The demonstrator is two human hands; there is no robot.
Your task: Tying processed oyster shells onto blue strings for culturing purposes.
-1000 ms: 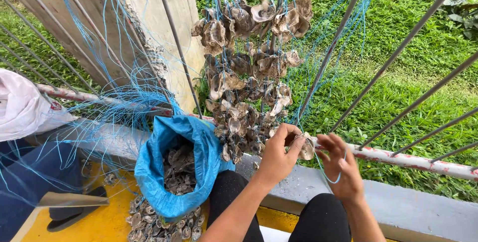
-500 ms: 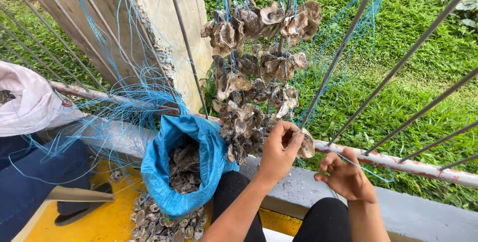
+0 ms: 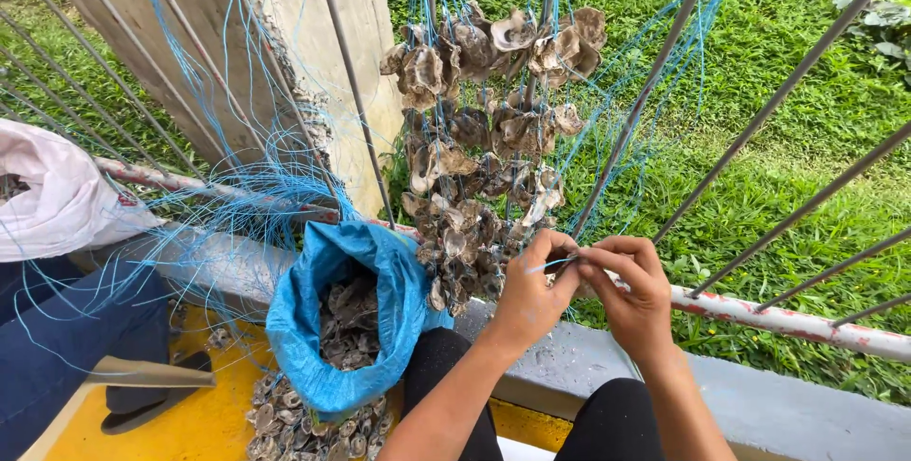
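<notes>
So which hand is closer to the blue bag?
Left. The left hand is just right of the blue bag, by the shells; the right hand is farther right, beyond it.

My hands pinch thin blue plastic twine. Shells look rough, matt, grey-brown. The blue bag is woven plastic, slightly glossy. The rail is metal, paint chipped.

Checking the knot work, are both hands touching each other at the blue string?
Touching. The head view shows the left hand and right hand meeting fingertip to fingertip, pinching the blue string between them.
</notes>
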